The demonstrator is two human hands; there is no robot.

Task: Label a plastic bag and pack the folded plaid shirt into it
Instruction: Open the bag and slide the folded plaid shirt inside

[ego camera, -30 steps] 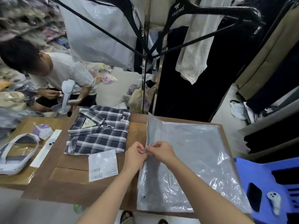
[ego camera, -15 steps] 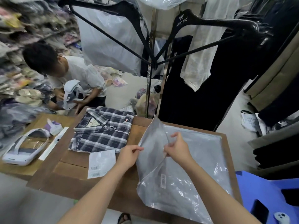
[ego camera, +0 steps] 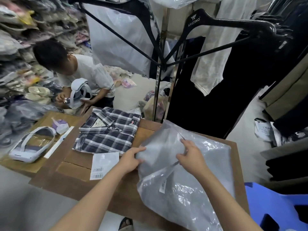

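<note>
Plastic bag [ego camera: 180, 167] on tabletop [ego camera: 116, 194]: left hand [ego camera: 131, 158] and right hand [ego camera: 191, 155] both pinch its film, apparently parting the mouth; plaid shirt [ego camera: 108, 130] awaits insertion, barcode label [ego camera: 103, 164] seemingly unapplied.

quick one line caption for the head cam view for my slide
Both hands, left hand and right hand, lift the plastic bag beside the folded plaid shirt and barcode label sheet.

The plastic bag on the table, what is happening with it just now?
A person is opening the bag with both hands: the left hand holds its near left edge, and the right hand lifts the top layer. The plaid shirt lies folded on the table, not yet packed. A barcode sheet lies in front of it. Another person crouches behind, holding a white headset.
</note>
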